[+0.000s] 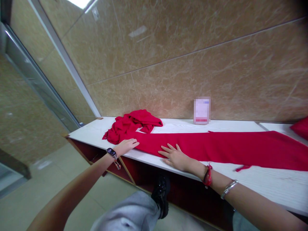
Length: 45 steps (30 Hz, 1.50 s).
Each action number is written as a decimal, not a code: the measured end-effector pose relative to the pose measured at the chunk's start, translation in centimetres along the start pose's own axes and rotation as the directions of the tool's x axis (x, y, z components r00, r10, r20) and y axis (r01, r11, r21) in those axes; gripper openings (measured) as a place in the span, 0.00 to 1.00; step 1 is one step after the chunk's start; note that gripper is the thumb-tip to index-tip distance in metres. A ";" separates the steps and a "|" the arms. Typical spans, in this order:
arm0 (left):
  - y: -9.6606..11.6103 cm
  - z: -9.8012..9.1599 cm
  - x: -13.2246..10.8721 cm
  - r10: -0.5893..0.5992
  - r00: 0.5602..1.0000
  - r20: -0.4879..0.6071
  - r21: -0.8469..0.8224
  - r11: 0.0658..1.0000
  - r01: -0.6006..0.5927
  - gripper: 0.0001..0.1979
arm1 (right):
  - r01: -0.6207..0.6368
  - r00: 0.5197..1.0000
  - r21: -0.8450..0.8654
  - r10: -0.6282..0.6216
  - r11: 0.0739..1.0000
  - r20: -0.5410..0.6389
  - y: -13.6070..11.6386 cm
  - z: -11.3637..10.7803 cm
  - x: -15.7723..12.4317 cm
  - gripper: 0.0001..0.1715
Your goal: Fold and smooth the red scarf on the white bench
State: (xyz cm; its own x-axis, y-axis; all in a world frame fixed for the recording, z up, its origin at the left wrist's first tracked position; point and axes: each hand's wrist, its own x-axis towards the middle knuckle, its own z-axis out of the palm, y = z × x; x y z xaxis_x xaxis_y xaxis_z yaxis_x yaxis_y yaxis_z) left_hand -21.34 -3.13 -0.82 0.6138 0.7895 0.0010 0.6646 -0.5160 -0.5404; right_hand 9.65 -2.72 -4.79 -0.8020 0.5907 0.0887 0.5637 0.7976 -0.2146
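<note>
Item: long strip of plain red woven cloth [223,147], laid lengthwise on a white wood-grained desk [276,189]; mostly flat, with faint ripples, running out of view at the right. A small red tuft [243,168] shows at its near edge.

Item: crumpled heap of red cloth [134,123], fringed at its left end, on the desk at the strip's left end; whether the two are one piece cannot be told.

Left hand [125,147]: palm down, fingers extended and close together, resting on the strip's near edge just beside the heap. Wrist bears a dark-faced band [111,152] and a thin beaded cord.

Right hand [176,158]: palm down, fingers spread wide, flat on the strip towards its near edge. Wrist bears a red cord bracelet [208,175]; forearm, a silver metal bangle [229,188].

Also present: pale upright box [202,110], pixelated, red band near its base, standing behind the strip by the tan marbled wall [168,77]; red object [301,128], partly cut off, at the right edge; dark red open compartments [190,195] beneath the desk; glossy black shoe [161,195]; grey trouser leg [130,213].
</note>
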 end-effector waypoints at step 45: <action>-1.2 1.6 2.1 -0.232 0.973 -0.002 -0.043 0.972 0.231 0.15 | 0.009 1.000 0.016 -0.009 1.000 0.004 0.1 0.0 -0.1 0.30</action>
State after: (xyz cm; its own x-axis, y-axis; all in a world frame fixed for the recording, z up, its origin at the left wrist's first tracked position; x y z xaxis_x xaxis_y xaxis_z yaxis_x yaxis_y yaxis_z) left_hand -21.50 -0.30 -1.53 0.4442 0.8867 0.1281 0.8060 -0.3331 -0.4893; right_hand 9.78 -2.67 -4.80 -0.8078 0.5831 0.0866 0.5534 0.8007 -0.2293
